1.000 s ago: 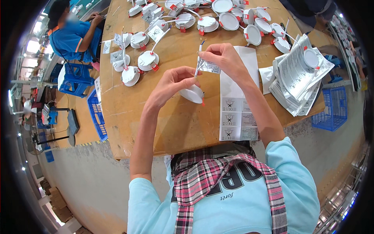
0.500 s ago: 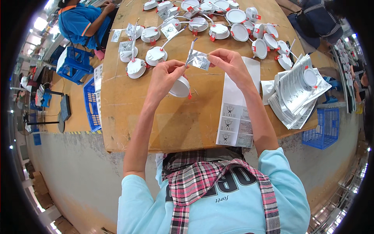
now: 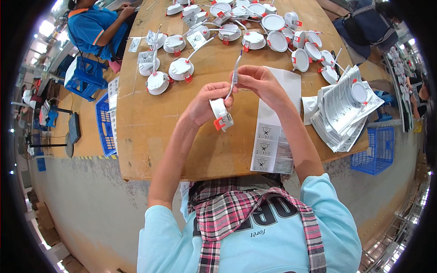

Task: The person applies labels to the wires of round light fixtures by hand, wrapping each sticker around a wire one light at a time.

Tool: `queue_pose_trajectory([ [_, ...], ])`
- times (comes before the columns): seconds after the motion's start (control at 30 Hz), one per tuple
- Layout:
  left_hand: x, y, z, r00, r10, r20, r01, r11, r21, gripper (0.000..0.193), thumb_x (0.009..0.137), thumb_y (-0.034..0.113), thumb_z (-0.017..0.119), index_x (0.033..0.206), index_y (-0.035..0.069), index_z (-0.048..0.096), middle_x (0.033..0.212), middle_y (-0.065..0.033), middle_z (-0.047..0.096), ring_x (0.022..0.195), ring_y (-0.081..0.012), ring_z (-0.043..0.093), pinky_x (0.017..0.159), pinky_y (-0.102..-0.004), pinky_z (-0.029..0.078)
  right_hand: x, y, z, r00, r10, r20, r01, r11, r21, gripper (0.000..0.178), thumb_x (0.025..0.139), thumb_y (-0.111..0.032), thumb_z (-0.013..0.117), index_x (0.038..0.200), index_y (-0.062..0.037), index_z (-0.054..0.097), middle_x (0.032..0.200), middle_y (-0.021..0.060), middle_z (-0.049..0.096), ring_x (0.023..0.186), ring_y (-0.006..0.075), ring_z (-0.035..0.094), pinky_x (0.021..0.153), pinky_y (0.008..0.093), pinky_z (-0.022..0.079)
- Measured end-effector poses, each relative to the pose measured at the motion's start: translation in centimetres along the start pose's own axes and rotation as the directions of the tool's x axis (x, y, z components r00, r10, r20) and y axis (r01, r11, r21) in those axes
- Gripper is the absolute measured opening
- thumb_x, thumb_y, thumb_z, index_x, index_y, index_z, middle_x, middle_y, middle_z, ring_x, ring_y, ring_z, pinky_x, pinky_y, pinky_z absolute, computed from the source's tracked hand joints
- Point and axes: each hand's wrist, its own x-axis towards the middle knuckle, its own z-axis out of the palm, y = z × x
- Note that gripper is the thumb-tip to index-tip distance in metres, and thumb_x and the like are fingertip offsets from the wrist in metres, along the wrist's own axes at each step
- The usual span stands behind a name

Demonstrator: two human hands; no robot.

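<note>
A small round white downlight (image 3: 221,113) with red-tipped clips hangs from my left hand (image 3: 205,103), whose closed fingers pinch its white cable close to the lamp body. Higher on that cable, a silver label (image 3: 235,77) is folded around it. My right hand (image 3: 261,85) is closed, thumb and fingers pressing the label's edge. Bare wire ends (image 3: 241,53) stick up above the label. Under my right forearm lies a white sheet of printed labels (image 3: 268,152).
Many similar downlights (image 3: 182,68), several with labels on their cables, cover the far part of the wooden table (image 3: 150,136). A stack of label sheets (image 3: 339,120) with one lamp on top sits at right. Blue baskets (image 3: 373,150) stand beside the table. A co-worker (image 3: 98,29) sits far left.
The label, spread out flat before, is now folded around the cable. The downlight has turned to show its side and clips. My two hands have come closer together.
</note>
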Motion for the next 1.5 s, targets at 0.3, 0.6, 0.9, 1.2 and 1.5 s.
queue_pose_trajectory([
  [0.3,1.0,1.5,0.1,0.841,0.416,-0.347,-0.299,0.891,0.342,0.039,0.094,0.032,0.047,0.107,-0.002,0.062,0.098,-0.0100,0.067,0.091,-0.0166,0.062,0.087,-0.0308,0.044,-0.4,-0.8,1.0,0.979,-0.154,-0.132,0.123,0.968,-0.220,0.016,0.087,-0.017,0.060,0.091,-0.0006,0.060,0.076,0.0009,0.061,0.073,0.0071,0.057,0.068,0.0218,0.045],
  [0.6,0.7,4.2,2.4,0.926,0.335,-0.173,-0.114,0.686,0.718,0.026,0.082,0.020,0.068,0.100,0.002,0.066,0.091,-0.0059,0.067,0.082,-0.0089,0.060,0.075,-0.0256,0.045,-0.9,-1.4,1.8,0.979,-0.122,-0.162,0.042,0.905,-0.424,0.017,0.086,-0.014,0.063,0.094,0.0011,0.063,0.082,0.0041,0.064,0.075,0.0085,0.060,0.066,0.0230,0.047],
  [0.9,1.2,2.9,0.4,0.891,0.408,-0.200,-0.200,0.748,0.633,0.017,0.079,0.017,0.071,0.085,0.002,0.065,0.079,-0.0030,0.066,0.072,-0.0062,0.058,0.065,-0.0215,0.043,-0.8,-1.4,1.8,0.955,-0.278,-0.108,0.136,0.729,-0.671,0.016,0.080,-0.012,0.065,0.092,-0.0003,0.064,0.077,0.0064,0.063,0.072,0.0155,0.059,0.067,0.0295,0.046],
  [1.2,2.7,0.4,1.1,0.781,0.451,-0.432,-0.207,0.839,0.503,0.016,0.083,0.020,0.064,0.079,0.005,0.060,0.069,0.0014,0.056,0.062,-0.0041,0.048,0.057,-0.0207,0.039,-0.7,0.1,2.7,0.766,-0.638,0.072,0.195,0.124,-0.973,0.010,0.071,-0.008,0.068,0.079,-0.0072,0.062,0.076,0.0012,0.056,0.080,0.0194,0.053,0.073,0.0335,0.044],
  [1.5,2.5,0.5,0.7,0.685,0.510,-0.520,-0.225,0.827,0.515,0.015,0.085,0.018,0.061,0.089,0.004,0.060,0.073,0.0015,0.055,0.065,-0.0043,0.051,0.062,-0.0213,0.042,-0.9,0.4,4.2,0.723,-0.684,0.097,0.199,0.072,-0.977,0.008,0.070,-0.007,0.069,0.077,-0.0082,0.065,0.076,0.0001,0.055,0.081,0.0191,0.051,0.073,0.0332,0.043],
])
